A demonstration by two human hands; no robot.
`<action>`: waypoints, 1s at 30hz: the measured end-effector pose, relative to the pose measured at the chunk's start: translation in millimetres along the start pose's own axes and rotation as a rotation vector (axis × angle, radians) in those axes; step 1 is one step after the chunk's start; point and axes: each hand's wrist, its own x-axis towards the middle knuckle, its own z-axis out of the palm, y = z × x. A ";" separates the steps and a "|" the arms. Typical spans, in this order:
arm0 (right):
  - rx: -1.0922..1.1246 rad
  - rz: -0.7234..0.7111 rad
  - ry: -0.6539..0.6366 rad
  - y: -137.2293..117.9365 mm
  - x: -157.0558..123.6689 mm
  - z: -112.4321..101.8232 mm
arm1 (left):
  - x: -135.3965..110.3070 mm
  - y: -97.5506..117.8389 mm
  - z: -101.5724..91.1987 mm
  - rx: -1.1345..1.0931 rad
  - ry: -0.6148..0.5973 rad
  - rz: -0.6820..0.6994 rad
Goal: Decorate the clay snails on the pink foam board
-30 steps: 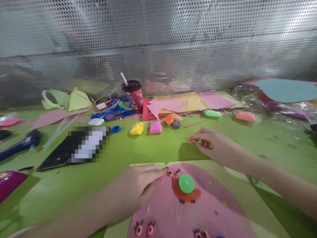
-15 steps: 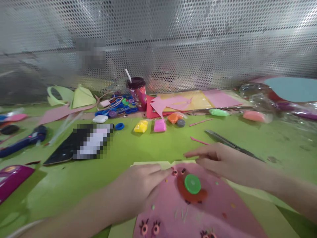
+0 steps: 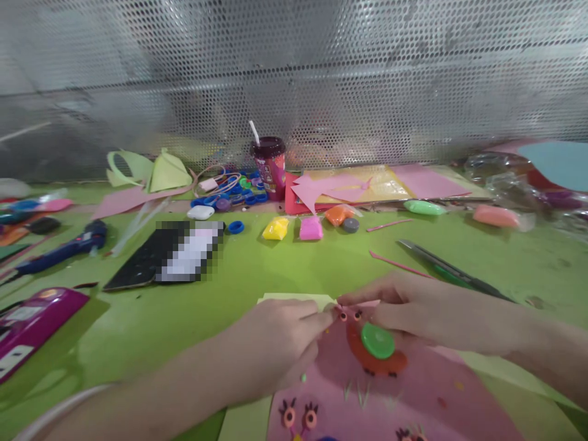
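Observation:
A pink paper sheet (image 3: pixel 331 380) lies over a pale yellow sheet (image 3: pixel 248 404) in front of me. Near its top edge is a red clay snail (image 3: pixel 399 366) with a green disc (image 3: pixel 378 340) as its shell and two small eyes. My left hand (image 3: pixel 285 343) rests on the pink sheet's left side, fingers curled, tips meeting at the snail's feelers; what they pinch is hidden. Reaching in from the right, my right hand (image 3: pixel 413 309) has its index finger stretched to the same spot, its thumb apart beside the snail's eyes. Clay eyes with lashes (image 3: pixel 299 416) show lower down.
A utility knife (image 3: pixel 450 269) and thin pink strips (image 3: pixel 397 263) lie beyond my right hand. Bagged clay lumps, yellow (image 3: pixel 275 228), pink (image 3: pixel 311 228) and orange (image 3: pixel 340 214), sit behind. A lidded cup (image 3: pixel 270 168), a phone (image 3: pixel 160 257) and a glue gun (image 3: pixel 68 248) are farther left.
My right hand has come down and left, its index fingertip now meeting my left fingers at the snail's feelers. The view has shifted slightly left.

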 end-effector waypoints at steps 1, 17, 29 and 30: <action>-0.018 0.020 -0.010 -3.0 -0.7 -0.8 | 0.6 0.5 -1.1 0.008 -0.018 -0.004; -0.075 0.101 -0.092 -8.0 -3.4 5.2 | -0.4 0.5 -1.4 0.028 -0.001 0.014; -0.164 0.140 -0.038 -15.2 -10.0 12.3 | 1.3 2.1 -3.4 -0.032 0.023 -0.003; -0.169 0.153 -0.030 -14.5 -10.1 12.9 | 1.2 2.0 -3.1 -0.038 0.024 -0.004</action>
